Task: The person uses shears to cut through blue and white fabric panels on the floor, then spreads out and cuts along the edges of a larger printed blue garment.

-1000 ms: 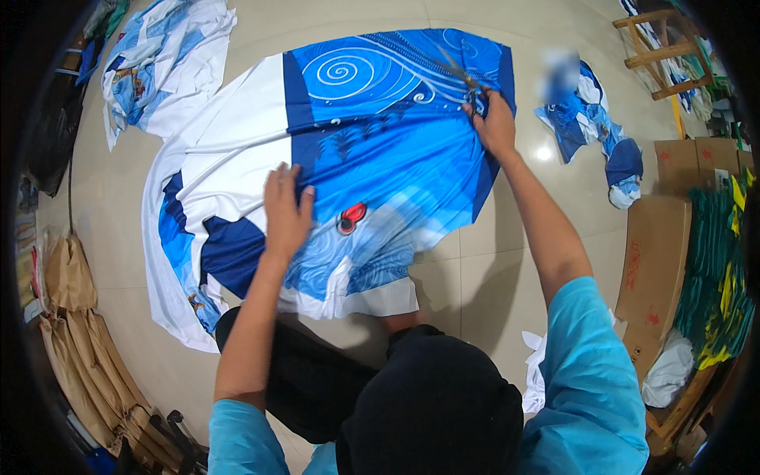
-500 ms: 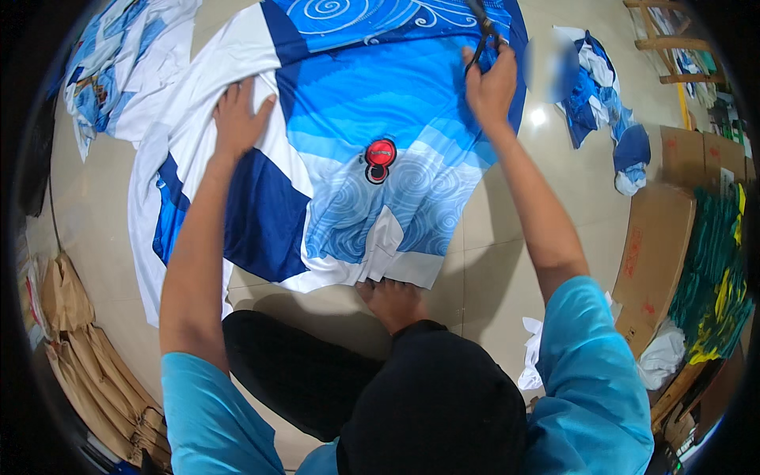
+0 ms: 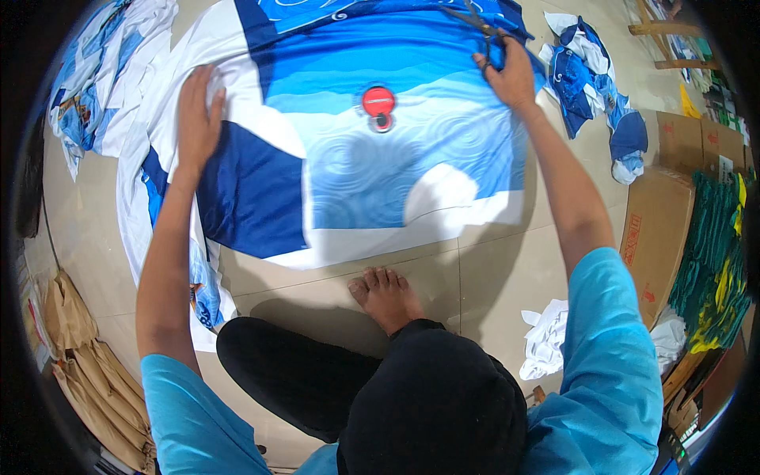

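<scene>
A large fabric piece (image 3: 396, 63) is spread on the floor, printed in blue shades with pale swirls and edged in white. My right hand (image 3: 513, 79) is closed around the handles of dark scissors (image 3: 481, 25) over its far right part. On the left, my left hand (image 3: 199, 119) rests with stretched fingers on white cloth (image 3: 170, 87), beside a navy panel (image 3: 253, 186). A red and black rounded shape (image 3: 378, 104) shows on the blue fabric; I cannot tell whether it is printed or a separate object.
My bare foot (image 3: 388, 297) stands close to the fabric's near edge. Cloth heaps lie at the far left (image 3: 103, 79) and far right (image 3: 578, 71). White scraps (image 3: 546, 340) lie near my right arm. Cardboard boxes (image 3: 657, 229) and green cloth (image 3: 708, 245) line the right side; brown sacks (image 3: 95, 356) the left.
The fabric has moved away from me and lies flatter, its near edge now off my toes. My left hand has shifted left; my right hand has moved slightly right with the scissors.
</scene>
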Demonstrator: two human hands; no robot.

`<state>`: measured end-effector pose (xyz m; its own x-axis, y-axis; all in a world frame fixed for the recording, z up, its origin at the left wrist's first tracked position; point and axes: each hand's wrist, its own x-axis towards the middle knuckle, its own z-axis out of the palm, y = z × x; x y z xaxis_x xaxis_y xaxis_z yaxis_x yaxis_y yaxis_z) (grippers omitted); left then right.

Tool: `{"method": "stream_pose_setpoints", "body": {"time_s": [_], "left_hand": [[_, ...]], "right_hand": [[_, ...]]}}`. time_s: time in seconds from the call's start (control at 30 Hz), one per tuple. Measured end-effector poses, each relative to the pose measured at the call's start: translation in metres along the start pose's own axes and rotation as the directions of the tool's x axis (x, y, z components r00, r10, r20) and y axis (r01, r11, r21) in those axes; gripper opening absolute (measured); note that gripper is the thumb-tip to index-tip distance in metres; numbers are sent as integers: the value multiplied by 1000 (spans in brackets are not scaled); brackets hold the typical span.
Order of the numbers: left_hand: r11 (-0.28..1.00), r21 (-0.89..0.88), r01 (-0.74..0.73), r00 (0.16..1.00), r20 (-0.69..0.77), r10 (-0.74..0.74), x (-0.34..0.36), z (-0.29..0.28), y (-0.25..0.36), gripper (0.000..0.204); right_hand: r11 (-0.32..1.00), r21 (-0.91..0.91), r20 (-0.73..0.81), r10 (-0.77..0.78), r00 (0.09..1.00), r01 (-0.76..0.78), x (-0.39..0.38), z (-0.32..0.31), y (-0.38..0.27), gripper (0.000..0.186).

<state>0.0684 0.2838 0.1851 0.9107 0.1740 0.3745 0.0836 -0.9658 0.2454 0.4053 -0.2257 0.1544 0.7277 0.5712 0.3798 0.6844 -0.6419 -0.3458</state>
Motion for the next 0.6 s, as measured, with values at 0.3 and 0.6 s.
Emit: {"method": "stream_pose_setpoints", "body": {"time_s": [0.3,0.6], "left_hand": [[999,3,35,903,429,-33,-141,-58,120,82],[986,111,125,836,523,-165,-184,-79,132,106]], "right_hand": [[990,108,-166,110,980,-93,-64,-33,-44,81],[983,114,-104,158,982,-146,-177,-37,-92,67]]}}
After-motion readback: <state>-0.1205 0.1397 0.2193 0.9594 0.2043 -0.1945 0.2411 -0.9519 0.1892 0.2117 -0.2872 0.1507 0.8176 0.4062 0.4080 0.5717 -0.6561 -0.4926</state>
